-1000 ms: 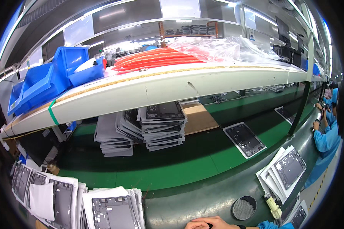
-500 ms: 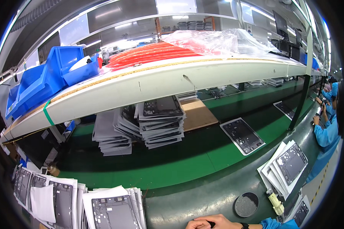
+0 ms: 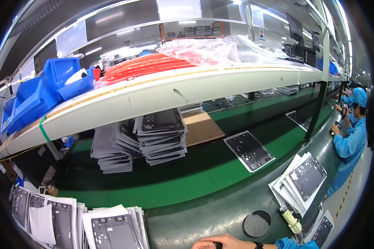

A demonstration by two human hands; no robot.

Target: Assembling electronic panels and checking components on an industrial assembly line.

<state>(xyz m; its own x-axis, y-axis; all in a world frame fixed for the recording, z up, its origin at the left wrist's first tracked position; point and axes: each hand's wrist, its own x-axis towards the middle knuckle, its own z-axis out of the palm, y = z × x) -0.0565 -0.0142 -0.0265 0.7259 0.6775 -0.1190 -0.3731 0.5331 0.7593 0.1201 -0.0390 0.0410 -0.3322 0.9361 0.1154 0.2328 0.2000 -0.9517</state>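
At the lower edge my right hand comes in from the right, with a black band on the wrist and a blue sleeve. Its fingers are curled, and a small dark thing shows beside them, too cut off to name. A bit of skin left of those fingers may belong to my left hand; the frame cuts it off. Nearest to the right hand is a round dark mesh cup of small pieces. Beyond it lies a pale yellow-green handheld tool, close to a fanned stack of tablet housings with white sheets.
More housings between sheets stand at the lower left. On the green belt are tall stacks, a wooden board and a single housing. A shelf crosses above, bearing blue bins. A co-worker stands at right.
The whole view has shifted, so bench, shelf and stacks appear farther left. My right hand keeps its curled shape near the mesh cup. More of the co-worker shows at the right.
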